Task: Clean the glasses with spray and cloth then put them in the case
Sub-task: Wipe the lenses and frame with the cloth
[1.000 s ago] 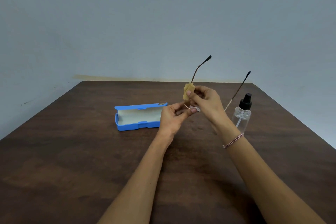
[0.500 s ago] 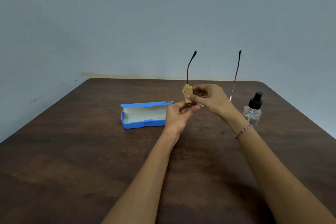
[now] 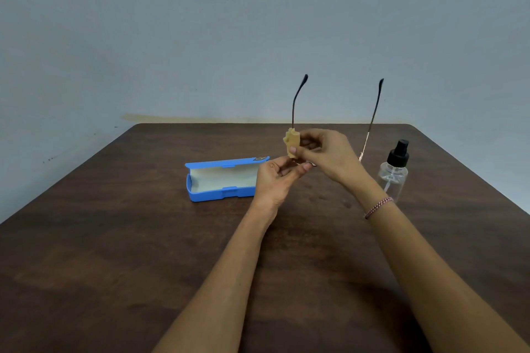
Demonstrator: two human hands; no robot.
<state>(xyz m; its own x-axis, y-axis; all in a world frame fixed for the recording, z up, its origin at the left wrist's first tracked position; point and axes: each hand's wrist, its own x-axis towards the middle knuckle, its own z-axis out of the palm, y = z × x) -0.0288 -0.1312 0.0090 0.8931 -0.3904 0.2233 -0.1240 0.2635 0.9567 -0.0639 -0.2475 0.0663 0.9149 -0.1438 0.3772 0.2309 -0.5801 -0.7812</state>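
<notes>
Glasses (image 3: 294, 106), thin wire-framed with dark temple tips, sit raised between both hands, temples now upright, no longer tilted; right hand (image 3: 327, 155) pinches the small yellow cloth (image 3: 292, 143) over seemingly a lens, left hand (image 3: 275, 178) pinches the frame: wiping continues, open blue plastic case (image 3: 218, 195) unused

This is looking like a plain indoor room, whether in a home or an office is not showing. A dark wood-grain table (image 3: 114, 238) is standing pushed against a pale grey-blue painted wall (image 3: 200, 23), which is carrying a yellowish stain (image 3: 160, 117) along the table's far edge and small dark specks (image 3: 51, 158) at lower left. An open blue glasses case (image 3: 215, 195) and a clear spray bottle (image 3: 393, 178) are sitting on the table.
</notes>
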